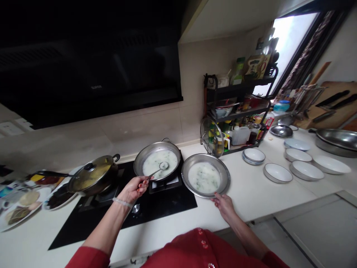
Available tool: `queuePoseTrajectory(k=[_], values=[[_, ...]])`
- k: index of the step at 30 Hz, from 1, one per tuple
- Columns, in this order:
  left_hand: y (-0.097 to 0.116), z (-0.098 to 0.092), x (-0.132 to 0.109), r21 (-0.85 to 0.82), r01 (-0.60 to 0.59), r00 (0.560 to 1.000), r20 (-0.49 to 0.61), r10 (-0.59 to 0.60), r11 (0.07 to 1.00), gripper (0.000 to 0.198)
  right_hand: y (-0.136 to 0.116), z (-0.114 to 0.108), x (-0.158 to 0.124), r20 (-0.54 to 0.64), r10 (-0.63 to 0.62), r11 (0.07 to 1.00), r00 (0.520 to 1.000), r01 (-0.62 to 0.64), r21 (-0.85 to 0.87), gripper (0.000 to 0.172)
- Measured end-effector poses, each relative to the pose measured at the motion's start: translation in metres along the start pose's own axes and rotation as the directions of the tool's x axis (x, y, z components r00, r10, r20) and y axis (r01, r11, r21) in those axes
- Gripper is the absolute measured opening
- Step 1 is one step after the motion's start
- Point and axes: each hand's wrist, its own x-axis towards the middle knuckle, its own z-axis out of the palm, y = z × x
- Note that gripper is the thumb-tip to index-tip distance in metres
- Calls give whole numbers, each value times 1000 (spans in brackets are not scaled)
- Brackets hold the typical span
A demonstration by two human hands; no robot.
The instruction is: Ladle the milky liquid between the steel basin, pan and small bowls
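My left hand (136,189) is closed around the handle of a ladle (164,166), whose bowl rests in the white soup with green bits inside a metal wok (138,158) on the hob. My right hand (223,204) pinches the near rim of a wide metal basin (226,178) standing on the counter to the right of the hob. The basin also holds white soup with green bits.
Left of the wok sits a glass-lidded pan (95,173) with food inside. Plates of food (60,197) lie further left. Several bowls (278,173) stand on the right counter. A glass lid (212,137) leans against the spice rack (237,115). Knives (333,98) lie on a wooden board.
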Motion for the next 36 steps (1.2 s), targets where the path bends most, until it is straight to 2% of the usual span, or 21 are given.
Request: queuePoseTrajectory(k=[9,20,29,32,36], values=[[2,2,-9,-162,60,997,51,-52,985,16,-1,1,-1,-11,-7,1000,1000,7,1,49],[4,12,-20,-110,46,999,22,-44,993,15,-1,2,-1,-3,-11,1000,1000,11,-8,47],[-1,44,-37,85,-21,992,124,11,996,12,-1,3,-3,0,-16,1000,1000,16,11,48],[-15,59,-33,203,-46,982,189,7,978,10,-1,3,-3,-4,-20,1000,1000,20,10,46],[-47,80,-17,410,-122,967,253,16,904,10,0,4,-3,-6,-22,1000,1000,22,11,46]])
